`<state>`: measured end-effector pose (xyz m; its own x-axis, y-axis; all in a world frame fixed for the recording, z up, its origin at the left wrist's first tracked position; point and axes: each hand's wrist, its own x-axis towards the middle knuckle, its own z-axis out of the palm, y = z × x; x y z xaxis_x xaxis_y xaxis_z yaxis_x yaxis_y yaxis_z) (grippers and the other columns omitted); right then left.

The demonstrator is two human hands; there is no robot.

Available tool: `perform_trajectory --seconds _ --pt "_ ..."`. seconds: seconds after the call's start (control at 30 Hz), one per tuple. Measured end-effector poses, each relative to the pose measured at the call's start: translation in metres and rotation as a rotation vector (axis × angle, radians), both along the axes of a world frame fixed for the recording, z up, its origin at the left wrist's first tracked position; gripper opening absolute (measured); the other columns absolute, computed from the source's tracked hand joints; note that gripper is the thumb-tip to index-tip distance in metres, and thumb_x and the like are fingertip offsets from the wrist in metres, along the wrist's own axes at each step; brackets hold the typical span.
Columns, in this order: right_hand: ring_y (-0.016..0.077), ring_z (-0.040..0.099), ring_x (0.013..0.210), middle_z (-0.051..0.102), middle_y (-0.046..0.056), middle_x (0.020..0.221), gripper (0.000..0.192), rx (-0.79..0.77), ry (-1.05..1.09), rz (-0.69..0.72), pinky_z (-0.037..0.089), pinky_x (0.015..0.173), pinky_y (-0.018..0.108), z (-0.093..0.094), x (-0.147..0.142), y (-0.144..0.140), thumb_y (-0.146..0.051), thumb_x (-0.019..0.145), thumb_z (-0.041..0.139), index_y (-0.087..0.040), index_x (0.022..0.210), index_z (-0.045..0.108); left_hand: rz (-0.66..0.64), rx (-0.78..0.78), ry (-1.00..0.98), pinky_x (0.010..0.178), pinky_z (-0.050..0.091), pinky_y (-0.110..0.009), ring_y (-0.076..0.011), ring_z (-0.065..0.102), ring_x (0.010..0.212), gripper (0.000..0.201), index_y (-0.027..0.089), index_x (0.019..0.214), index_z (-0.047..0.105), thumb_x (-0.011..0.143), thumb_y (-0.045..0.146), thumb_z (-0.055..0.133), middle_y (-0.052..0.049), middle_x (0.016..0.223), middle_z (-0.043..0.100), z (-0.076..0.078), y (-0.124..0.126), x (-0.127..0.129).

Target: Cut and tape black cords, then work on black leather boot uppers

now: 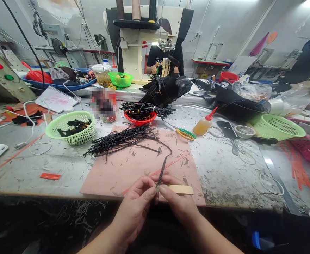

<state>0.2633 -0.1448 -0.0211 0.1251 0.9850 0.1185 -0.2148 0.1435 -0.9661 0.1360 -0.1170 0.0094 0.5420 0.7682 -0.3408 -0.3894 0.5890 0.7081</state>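
In the head view, you sit at a cluttered workbench with both hands together, left hand and right hand pinching the near end of a braided black cord between thumbs and fingertips. The cord rises from your grip above the near edge of a pink mat and bends at its far end toward a bundle of black cords spread across the mat's far left. A beige strip juts right from beside your right hand (whether your fingers grip it, one cannot tell). Left of the mat stands a pale green basket of black pieces; beyond the bundle, a red bowl holds more dark strands. Scissors with green and yellow handles lie at the mat's far right, near a red-tipped bottle. On the far side, a person works behind a sewing machine.
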Motion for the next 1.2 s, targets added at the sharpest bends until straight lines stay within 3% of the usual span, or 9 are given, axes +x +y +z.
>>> perform_trajectory --seconds 0.13,0.27,0.43,0.53,0.6,0.77,0.9,1.0,1.2 --pt "0.0121 0.058 0.063 0.057 0.002 0.088 0.012 0.019 0.213 0.110 0.051 0.054 0.025 0.000 -0.003 -0.001 -0.029 0.076 0.063 -0.024 0.085 0.067 0.002 -0.047 -0.046 0.055 0.036 -0.018 -0.0075 0.044 0.056 0.027 0.016 0.063 0.052 0.062 0.026 0.077 0.003 0.059 0.055 0.003 -0.001 0.002" --pt "0.0106 0.056 0.056 0.058 0.001 0.083 0.009 0.008 0.259 0.122 0.050 0.051 0.024 0.005 -0.006 -0.001 -0.027 0.075 0.064 -0.020 0.081 0.062 -0.006 -0.019 -0.028 0.055 0.036 -0.018 -0.0079 0.045 0.056 0.027 0.016 0.062 0.052 0.063 0.029 0.076 0.003 0.059 0.055 0.000 -0.001 0.001" --pt "0.0131 0.053 0.063 0.053 0.000 0.072 0.004 0.061 -0.085 -0.054 0.048 0.057 0.025 0.014 -0.004 -0.002 -0.021 0.075 0.057 -0.020 0.072 0.055 -0.001 0.215 0.203 0.062 0.038 -0.020 -0.0105 0.049 0.064 0.022 0.017 0.067 0.058 0.064 0.032 0.074 0.003 0.063 0.058 -0.001 0.001 -0.004" --pt "0.0150 0.054 0.074 0.052 0.001 0.075 0.007 0.145 -0.264 -0.177 0.048 0.067 0.027 0.014 -0.003 -0.003 -0.014 0.073 0.056 -0.020 0.071 0.055 -0.010 0.294 0.288 0.063 0.039 -0.021 -0.0118 0.050 0.065 0.021 0.016 0.066 0.060 0.065 0.033 0.073 0.002 0.063 0.059 0.003 0.003 -0.005" --pt "0.0151 0.055 0.073 0.052 0.001 0.077 0.006 0.185 -0.270 -0.167 0.048 0.066 0.028 0.013 -0.002 -0.004 -0.015 0.074 0.057 -0.021 0.073 0.055 -0.046 0.264 0.232 0.061 0.039 -0.021 -0.0112 0.050 0.061 0.023 0.016 0.065 0.060 0.068 0.036 0.071 0.002 0.059 0.058 0.005 0.003 -0.004" --pt "0.0105 0.056 0.055 0.055 0.002 0.084 0.006 0.179 -0.142 0.060 0.048 0.050 0.024 0.016 0.008 -0.006 -0.023 0.082 0.053 -0.022 0.084 0.059 -0.150 0.049 0.054 0.054 0.035 -0.019 -0.0077 0.048 0.050 0.025 0.013 0.064 0.062 0.064 0.035 0.074 0.001 0.054 0.058 0.007 -0.001 -0.001" --pt "0.0184 0.057 0.087 0.056 0.004 0.086 0.016 0.259 -0.296 0.207 0.050 0.071 0.031 0.025 0.022 -0.003 -0.021 0.082 0.052 -0.023 0.094 0.063 -0.273 -0.032 -0.054 0.047 0.030 -0.017 -0.0054 0.045 0.043 0.032 0.010 0.081 0.067 0.062 0.034 0.076 0.001 0.048 0.055 0.006 -0.002 -0.002" --pt "0.0165 0.056 0.085 0.055 0.005 0.092 0.016 0.328 -0.359 0.294 0.048 0.073 0.031 0.031 0.028 -0.002 -0.017 0.081 0.051 -0.023 0.088 0.064 -0.328 -0.116 -0.112 0.041 0.025 -0.017 -0.0052 0.042 0.037 0.030 0.011 0.071 0.065 0.059 0.036 0.078 0.002 0.043 0.051 0.005 -0.003 -0.003" --pt "0.0146 0.057 0.074 0.059 0.003 0.081 0.019 0.307 -0.511 0.219 0.047 0.067 0.027 0.037 0.024 -0.001 -0.005 0.075 0.047 -0.021 0.078 0.057 -0.241 -0.136 -0.028 0.040 0.030 -0.016 -0.0064 0.049 0.040 0.026 0.013 0.064 0.061 0.059 0.031 0.078 0.001 0.051 0.057 0.009 -0.004 -0.003"
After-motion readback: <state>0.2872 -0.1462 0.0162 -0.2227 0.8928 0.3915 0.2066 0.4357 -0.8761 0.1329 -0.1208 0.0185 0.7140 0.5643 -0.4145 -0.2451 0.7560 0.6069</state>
